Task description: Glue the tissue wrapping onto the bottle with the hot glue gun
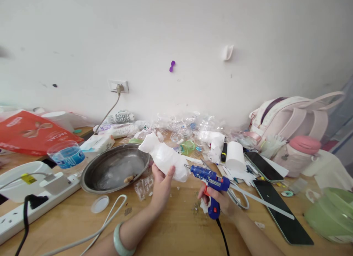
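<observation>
My left hand (162,186) is closed around a white, bulky piece (168,157) with a narrower end pointing up and left; its exact kind is unclear. A pale green bangle (121,241) circles my left wrist. In my right hand (217,201) is a blue hot glue gun (209,178), held by its handle with fingers near the orange trigger. Its nozzle points left, close to the right end of the white piece; I cannot tell whether they touch. A long translucent glue stick (264,201) sticks out of the gun's back, and a black cord hangs below.
Left of my hands lies a metal basin (116,168), with a power strip (41,204) and white cable beside it. Clear plastic scraps (187,123) line the wall. At right are two phones (281,212), a paper roll (235,157), a pink backpack (292,116) and a green container (331,215).
</observation>
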`<action>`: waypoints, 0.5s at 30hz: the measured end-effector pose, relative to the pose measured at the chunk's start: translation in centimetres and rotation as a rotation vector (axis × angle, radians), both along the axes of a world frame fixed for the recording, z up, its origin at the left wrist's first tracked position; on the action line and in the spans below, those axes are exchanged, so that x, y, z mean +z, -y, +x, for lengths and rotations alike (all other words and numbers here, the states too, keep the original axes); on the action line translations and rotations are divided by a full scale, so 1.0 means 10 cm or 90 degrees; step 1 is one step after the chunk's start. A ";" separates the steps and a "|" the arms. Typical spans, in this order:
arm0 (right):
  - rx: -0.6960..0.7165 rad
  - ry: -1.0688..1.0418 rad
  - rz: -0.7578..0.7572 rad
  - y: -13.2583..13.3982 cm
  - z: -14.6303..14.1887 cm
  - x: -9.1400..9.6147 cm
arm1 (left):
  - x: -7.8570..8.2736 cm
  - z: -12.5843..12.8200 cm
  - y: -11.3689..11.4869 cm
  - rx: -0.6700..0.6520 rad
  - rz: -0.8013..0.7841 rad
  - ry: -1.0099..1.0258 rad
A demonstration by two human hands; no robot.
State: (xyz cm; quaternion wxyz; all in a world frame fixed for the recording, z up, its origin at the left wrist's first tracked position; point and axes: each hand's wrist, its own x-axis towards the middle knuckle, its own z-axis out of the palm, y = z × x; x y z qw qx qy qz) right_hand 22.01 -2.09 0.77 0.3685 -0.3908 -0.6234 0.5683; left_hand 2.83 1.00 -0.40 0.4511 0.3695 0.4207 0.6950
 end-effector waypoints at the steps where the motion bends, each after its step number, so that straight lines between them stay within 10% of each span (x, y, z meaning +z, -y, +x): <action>1: -0.002 0.001 0.001 0.00 0.00 0.00 | 0.00 0.00 0.00 0.000 0.000 -0.005; 15: 0.000 -0.008 -0.007 0.00 -0.01 0.00 | -0.02 0.02 0.03 -0.015 -0.016 -0.043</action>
